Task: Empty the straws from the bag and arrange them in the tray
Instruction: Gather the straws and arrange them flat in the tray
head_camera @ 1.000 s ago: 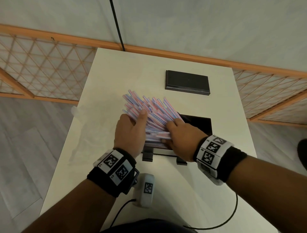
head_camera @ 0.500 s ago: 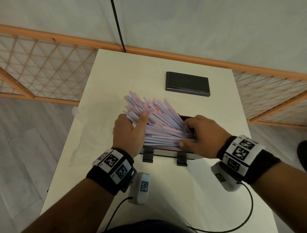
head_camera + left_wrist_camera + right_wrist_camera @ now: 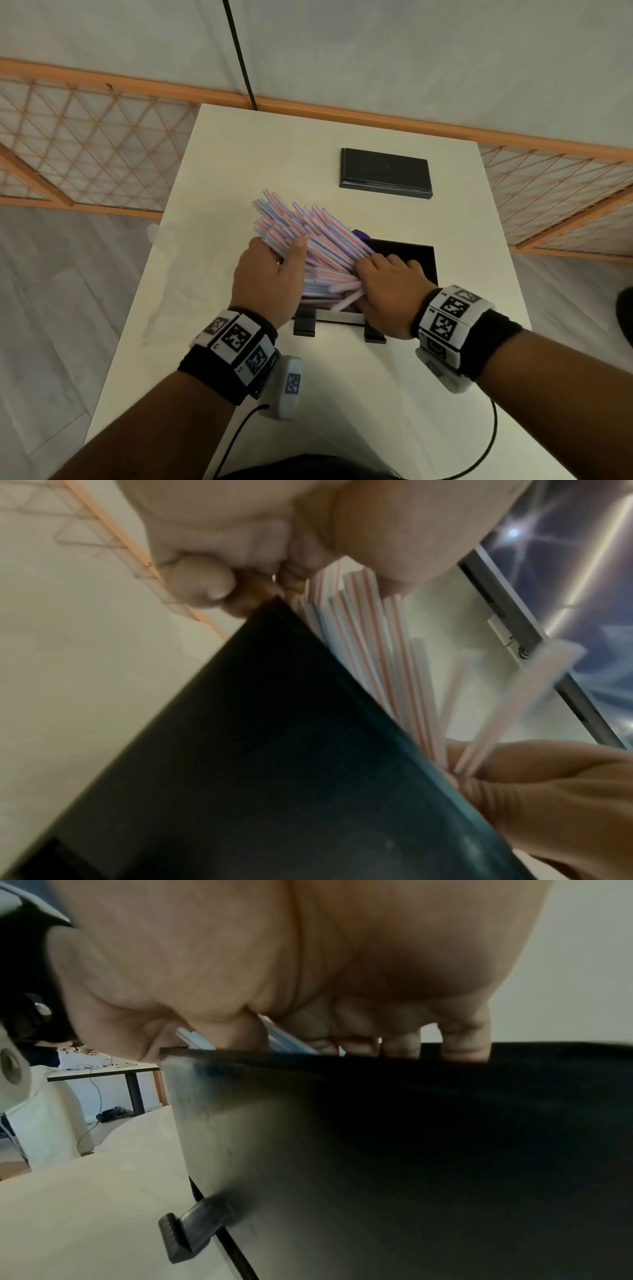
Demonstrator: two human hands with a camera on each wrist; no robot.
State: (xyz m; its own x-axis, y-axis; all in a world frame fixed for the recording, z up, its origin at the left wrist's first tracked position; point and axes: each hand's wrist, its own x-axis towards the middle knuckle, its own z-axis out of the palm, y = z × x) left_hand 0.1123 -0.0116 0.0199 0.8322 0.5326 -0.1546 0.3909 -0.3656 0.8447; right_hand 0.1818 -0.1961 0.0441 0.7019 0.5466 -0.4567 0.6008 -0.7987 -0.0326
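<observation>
A big bundle of pink, blue and white striped straws (image 3: 308, 240) lies slanted across the black tray (image 3: 411, 253), its far ends sticking out past the tray's left side. My left hand (image 3: 270, 274) grips the bundle from the left, thumb on top. My right hand (image 3: 383, 277) presses down on the near ends of the straws inside the tray, fingers curled over them. In the left wrist view the straws (image 3: 369, 647) run along the tray's dark wall (image 3: 274, 764). In the right wrist view my fingers (image 3: 462, 1039) reach over the tray rim (image 3: 342, 1058). A clear plastic bag (image 3: 161, 274) lies flat on the table's left.
A black flat lid or second tray (image 3: 385, 173) sits at the far end of the white table (image 3: 342, 394). Two black feet (image 3: 305, 323) stick out from the tray's near side. Wooden lattice fencing (image 3: 85, 154) stands behind. A cable (image 3: 479, 452) trails from my right wrist.
My right hand shifted from the tray's right edge back left onto the near ends of the straws. The left hand kept its grip on the bundle.
</observation>
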